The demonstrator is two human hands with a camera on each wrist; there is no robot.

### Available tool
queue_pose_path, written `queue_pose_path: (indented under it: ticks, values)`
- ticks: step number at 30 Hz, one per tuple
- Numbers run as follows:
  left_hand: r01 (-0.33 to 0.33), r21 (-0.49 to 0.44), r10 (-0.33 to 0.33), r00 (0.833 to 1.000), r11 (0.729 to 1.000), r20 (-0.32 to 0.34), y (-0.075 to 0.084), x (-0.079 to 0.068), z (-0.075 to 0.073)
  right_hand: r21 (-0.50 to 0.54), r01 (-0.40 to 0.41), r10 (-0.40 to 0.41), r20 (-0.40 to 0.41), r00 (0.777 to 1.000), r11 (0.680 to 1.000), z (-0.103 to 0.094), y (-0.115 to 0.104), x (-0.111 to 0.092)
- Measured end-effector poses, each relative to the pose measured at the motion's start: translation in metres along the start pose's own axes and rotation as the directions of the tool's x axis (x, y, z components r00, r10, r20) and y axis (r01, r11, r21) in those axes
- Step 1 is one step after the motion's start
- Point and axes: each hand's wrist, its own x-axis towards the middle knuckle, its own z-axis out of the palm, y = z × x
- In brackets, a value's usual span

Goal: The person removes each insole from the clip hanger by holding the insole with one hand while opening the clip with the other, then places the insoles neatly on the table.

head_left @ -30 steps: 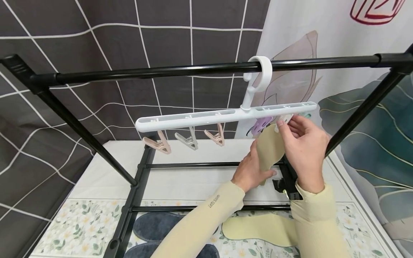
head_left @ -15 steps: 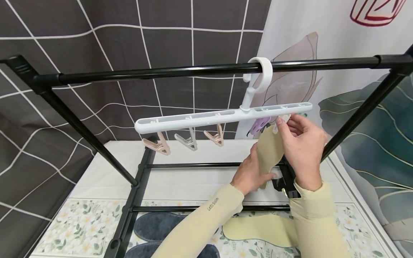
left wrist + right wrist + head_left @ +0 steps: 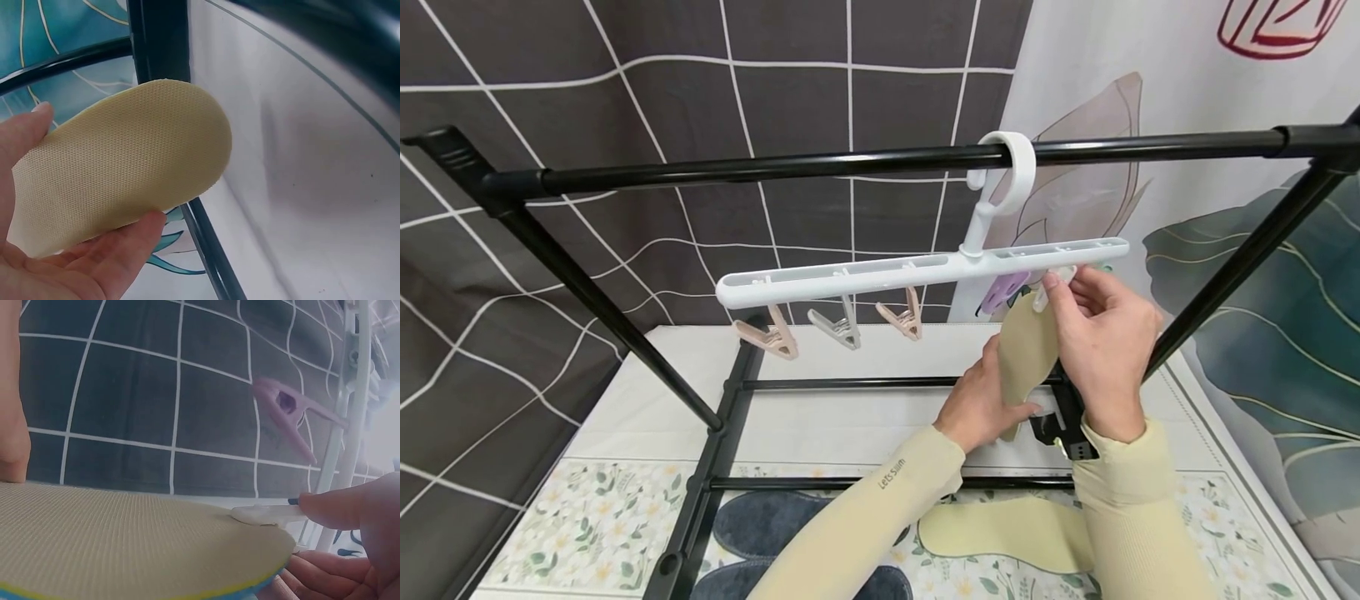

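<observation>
A beige insole (image 3: 1027, 350) is held upright below the right part of a white clip hanger (image 3: 865, 277). My left hand (image 3: 979, 400) grips its lower part, with the thumb and fingers at opposite edges in the left wrist view. At the insole's top end, my right hand (image 3: 1108, 350) pinches a white clip (image 3: 262, 514) between thumb and fingers. In the right wrist view the clip's tip lies over the insole's textured face, whose edge shows yellow and blue. A purple clip (image 3: 1003, 292) hangs just left of the white one.
The hanger hooks over a black rack's top bar (image 3: 760, 169). Two pinkish clips and a grey clip (image 3: 837, 325) hang from its left half. Below, another beige insole (image 3: 1007, 533) and dark blue insoles (image 3: 767, 522) lie on a floral cloth. Curtains stand behind.
My right hand has shifted slightly left with the clip, and the hanger's right end has moved a little with it. My left hand keeps its grip on the insole.
</observation>
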Motion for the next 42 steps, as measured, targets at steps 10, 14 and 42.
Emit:
queue_pose_path:
  ticks: [10, 14, 42]
  values:
    - [0.005, 0.028, -0.005, 1.0, 1.0, 0.006, 0.0001, 0.0002, -0.0022, -0.024, 0.039, -0.039, -0.006, 0.999, 0.999, 0.0006, 0.0001, -0.0006]
    - [0.004, 0.024, -0.005, 1.0, 1.0, 0.005, -0.0005, 0.0007, -0.0029, -0.03, 0.053, -0.054, -0.011, 0.998, 0.998, 0.0009, 0.0007, -0.0005]
    - [-0.019, 0.033, 0.019, 1.0, 0.999, 0.004, -0.0028, -0.0026, -0.0065, -0.009, 0.075, -0.075, -0.035, 0.997, 0.997, 0.0006, 0.0019, 0.001]
